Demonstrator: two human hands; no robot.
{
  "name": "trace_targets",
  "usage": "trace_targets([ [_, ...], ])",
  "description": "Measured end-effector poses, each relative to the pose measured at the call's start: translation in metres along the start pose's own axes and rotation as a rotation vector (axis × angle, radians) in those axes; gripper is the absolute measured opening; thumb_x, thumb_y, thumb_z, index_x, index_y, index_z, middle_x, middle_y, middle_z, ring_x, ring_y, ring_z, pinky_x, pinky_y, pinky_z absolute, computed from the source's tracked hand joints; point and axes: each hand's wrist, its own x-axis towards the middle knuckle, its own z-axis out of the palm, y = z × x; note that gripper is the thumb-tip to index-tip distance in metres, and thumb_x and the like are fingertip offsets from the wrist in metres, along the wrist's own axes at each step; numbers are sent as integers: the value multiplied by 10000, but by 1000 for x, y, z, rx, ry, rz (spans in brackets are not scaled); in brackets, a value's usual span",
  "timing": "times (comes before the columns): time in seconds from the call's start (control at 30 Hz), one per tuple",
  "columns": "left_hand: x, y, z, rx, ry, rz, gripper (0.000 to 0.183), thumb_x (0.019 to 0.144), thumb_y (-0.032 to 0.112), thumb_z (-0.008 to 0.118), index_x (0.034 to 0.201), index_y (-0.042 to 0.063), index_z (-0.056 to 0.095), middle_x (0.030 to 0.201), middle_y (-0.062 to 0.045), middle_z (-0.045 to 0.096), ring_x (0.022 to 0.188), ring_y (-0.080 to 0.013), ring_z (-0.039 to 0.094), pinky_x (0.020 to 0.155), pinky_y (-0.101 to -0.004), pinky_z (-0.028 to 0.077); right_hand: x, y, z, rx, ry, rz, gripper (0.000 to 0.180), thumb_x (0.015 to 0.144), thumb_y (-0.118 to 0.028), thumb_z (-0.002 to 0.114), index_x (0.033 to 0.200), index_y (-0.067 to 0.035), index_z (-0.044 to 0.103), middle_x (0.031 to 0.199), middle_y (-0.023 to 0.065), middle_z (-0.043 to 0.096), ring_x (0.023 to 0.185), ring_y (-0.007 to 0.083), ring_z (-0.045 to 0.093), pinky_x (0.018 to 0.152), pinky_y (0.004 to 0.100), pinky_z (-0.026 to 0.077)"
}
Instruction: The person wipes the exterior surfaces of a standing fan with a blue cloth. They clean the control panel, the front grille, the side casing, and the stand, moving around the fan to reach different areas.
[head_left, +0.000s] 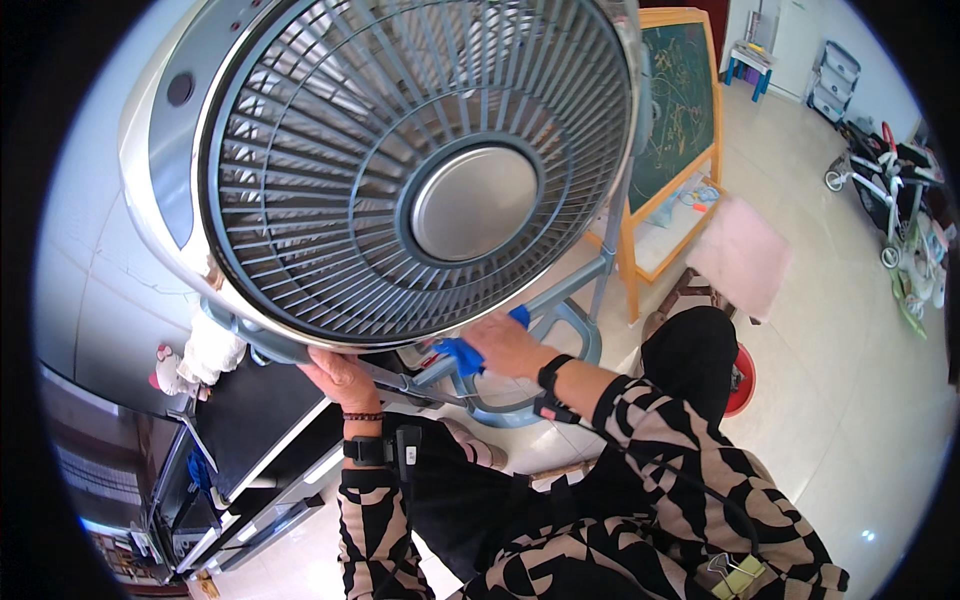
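Observation:
A large round appliance with a grey slatted grille (300, 217), seemingly an electric fan or heater, fills the upper middle of the view. Its silver centre disc (475, 204) faces me. My left hand (345, 379) grips the lower rim of the housing from below, fingers partly hidden behind it. A blue cloth (463, 355) is bunched in my right hand (506, 345), just under the grille's lower right edge, by a grey-blue tubular stand (574, 281).
A green chalkboard easel (671, 105) stands behind at the right, near a stool with a pink top (742, 255). A red bucket (742, 382) sits beside my knee. Left is a black-topped cabinet (255, 412); a folded stroller (885, 187) lies far right.

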Motion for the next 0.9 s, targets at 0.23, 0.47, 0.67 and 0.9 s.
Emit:
trace_targets([
  [0.23,1,3,-5,101,13,1,431,998,457,477,1184,73,419,680,19,449,523,-70,387,455,-204,282,-60,106,-89,-136,-143,402,391,798,-158,615,1186,-108,617,1169,118,631,1158,275,542,1054,404,327],
  [0.47,-38,15,-12,470,-70,-105,322,956,168,574,1178,1,410,1001,-87,517,825,-133,500,728,-259,455,-67,114,-115,76,-6,439,323,894,-230,553,1157,-48,597,1060,138,660,1107,307,575,1014,426,385],
  [0.67,-135,13,-9,449,-208,-424,229,914,50,558,1102,33,429,994,-73,510,838,-139,520,725,-255,467,-91,103,-150,1760,200,1016,447,973,-325,528,1326,-54,493,1235,153,618,1120,285,606,964,431,483],
  [0.9,-169,1,91,100,-719,-683,533,955,191,597,1373,7,322,1256,-147,497,1061,-188,545,934,-322,456,-90,95,-157,2065,52,869,474,972,-305,541,1335,-8,480,1266,165,600,1138,292,603,1025,434,454],
])
